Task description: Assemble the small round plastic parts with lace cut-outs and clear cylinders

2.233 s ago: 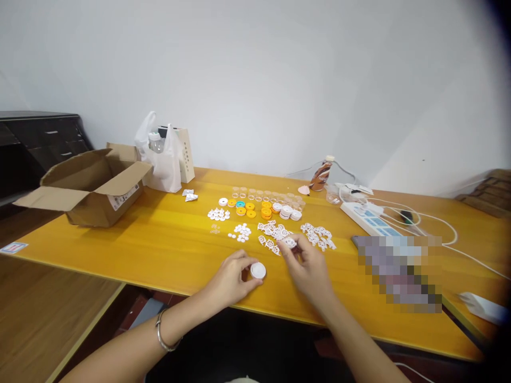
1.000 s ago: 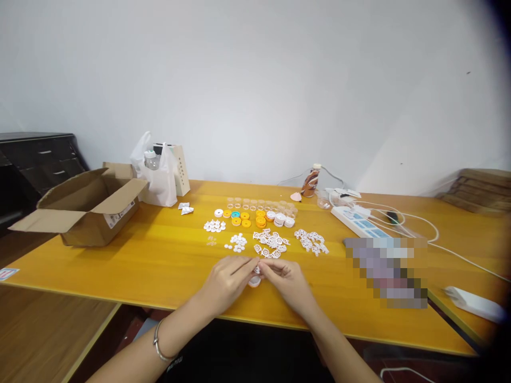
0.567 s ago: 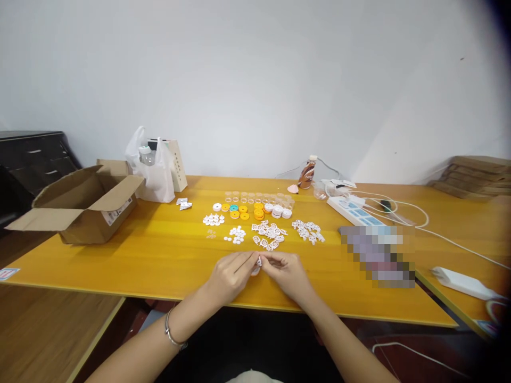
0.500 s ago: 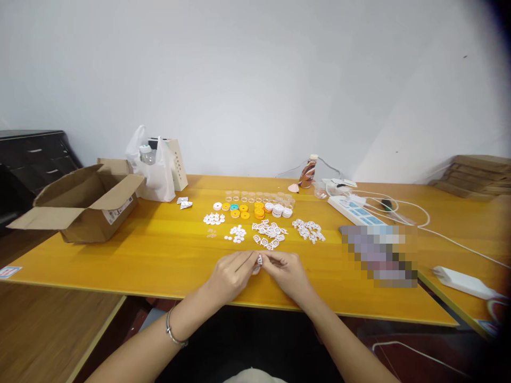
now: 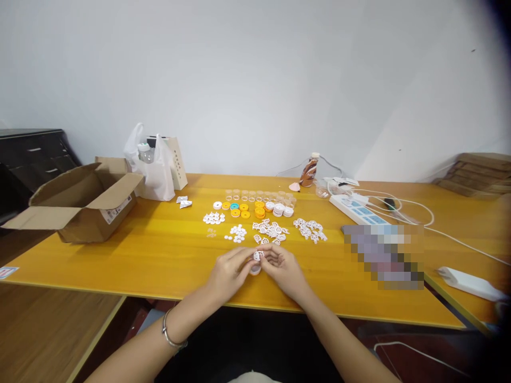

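Note:
Between my fingertips is a small white openwork plastic part (image 5: 258, 256). My left hand (image 5: 230, 270) pinches it from the left, and my right hand (image 5: 285, 268) pinches it from the right. Just below the fingers a small clear round cup (image 5: 255, 269) stands on the table, partly hidden by my left thumb. Beyond my hands lies a pile of similar white openwork parts (image 5: 271, 230), with a second pile of white pieces (image 5: 310, 230) to its right. Small white discs (image 5: 238, 232) and white pegged caps (image 5: 214, 218) lie to the left.
Yellow, white and teal round pieces (image 5: 245, 208) sit behind the piles, with a row of clear cups (image 5: 252, 196) farther back. An open cardboard box (image 5: 91, 213) and a plastic bag (image 5: 154, 175) stand left. On the right are a bottle (image 5: 309, 171), a power strip (image 5: 357, 213) and cables.
The white part has turned between my fingers and shows more of its face. My fingers have shifted around it, and more of the clear cup below shows.

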Action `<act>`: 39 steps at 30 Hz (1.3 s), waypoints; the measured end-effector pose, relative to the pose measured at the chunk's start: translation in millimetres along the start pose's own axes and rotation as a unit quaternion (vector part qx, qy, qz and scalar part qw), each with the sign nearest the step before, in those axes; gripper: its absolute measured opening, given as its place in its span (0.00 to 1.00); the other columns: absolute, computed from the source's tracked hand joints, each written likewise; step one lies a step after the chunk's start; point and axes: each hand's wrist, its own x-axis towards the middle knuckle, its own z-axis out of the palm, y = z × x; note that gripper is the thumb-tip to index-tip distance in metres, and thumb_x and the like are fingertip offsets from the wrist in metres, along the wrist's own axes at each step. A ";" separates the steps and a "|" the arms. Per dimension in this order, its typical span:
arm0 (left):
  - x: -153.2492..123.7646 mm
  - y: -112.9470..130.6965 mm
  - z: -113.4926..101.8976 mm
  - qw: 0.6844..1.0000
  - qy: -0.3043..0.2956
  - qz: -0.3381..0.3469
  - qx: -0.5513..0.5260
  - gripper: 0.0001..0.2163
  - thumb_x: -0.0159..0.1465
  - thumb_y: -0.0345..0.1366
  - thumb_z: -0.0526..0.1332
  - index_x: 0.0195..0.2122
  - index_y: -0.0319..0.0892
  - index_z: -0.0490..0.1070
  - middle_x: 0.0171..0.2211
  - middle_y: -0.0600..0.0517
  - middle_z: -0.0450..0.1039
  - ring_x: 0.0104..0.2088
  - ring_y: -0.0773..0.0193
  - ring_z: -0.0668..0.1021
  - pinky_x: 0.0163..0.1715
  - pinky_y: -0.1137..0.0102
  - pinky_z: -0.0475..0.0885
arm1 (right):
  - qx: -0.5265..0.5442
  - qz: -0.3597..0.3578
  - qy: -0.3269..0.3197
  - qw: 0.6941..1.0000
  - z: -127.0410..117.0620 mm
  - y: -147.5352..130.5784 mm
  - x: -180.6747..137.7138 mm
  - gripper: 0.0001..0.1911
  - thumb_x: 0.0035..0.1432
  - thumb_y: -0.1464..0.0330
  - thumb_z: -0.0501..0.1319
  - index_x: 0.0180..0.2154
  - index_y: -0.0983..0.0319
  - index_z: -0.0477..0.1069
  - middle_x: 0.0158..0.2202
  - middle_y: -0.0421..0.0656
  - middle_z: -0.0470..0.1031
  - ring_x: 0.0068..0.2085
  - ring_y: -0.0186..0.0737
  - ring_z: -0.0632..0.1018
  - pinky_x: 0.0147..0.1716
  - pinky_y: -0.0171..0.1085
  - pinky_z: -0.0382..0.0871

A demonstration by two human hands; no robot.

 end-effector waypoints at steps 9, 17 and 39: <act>0.5 2.3 0.5 0.999 0.022 -0.012 -0.041 0.10 0.62 0.31 0.57 0.45 0.40 0.69 0.39 0.46 0.74 0.37 0.63 0.77 0.40 0.69 0.74 | 0.188 0.105 0.018 0.976 5.0 0.7 1.6 0.09 0.45 0.65 0.66 0.25 0.62 0.67 0.22 0.36 0.72 0.21 0.27 0.69 0.25 0.30 0.65; 2.6 -2.2 -7.5 0.996 0.083 -0.010 -0.008 0.08 0.61 0.33 0.60 0.41 0.39 0.70 0.33 0.49 0.74 0.32 0.65 0.77 0.36 0.71 0.74 | 0.019 -0.003 0.116 0.993 -16.2 -6.5 6.5 0.09 0.48 0.63 0.64 0.28 0.60 0.65 0.24 0.37 0.72 0.24 0.31 0.72 0.26 0.32 0.65; 8.1 -3.4 -3.4 0.953 0.023 -0.212 -0.215 0.08 0.60 0.36 0.60 0.38 0.40 0.64 0.30 0.53 0.70 0.31 0.68 0.73 0.35 0.73 0.69 | -0.258 -0.081 -0.041 0.962 -26.4 -21.7 41.0 0.11 0.54 0.61 0.59 0.35 0.60 0.74 0.33 0.43 0.76 0.32 0.38 0.74 0.32 0.36 0.66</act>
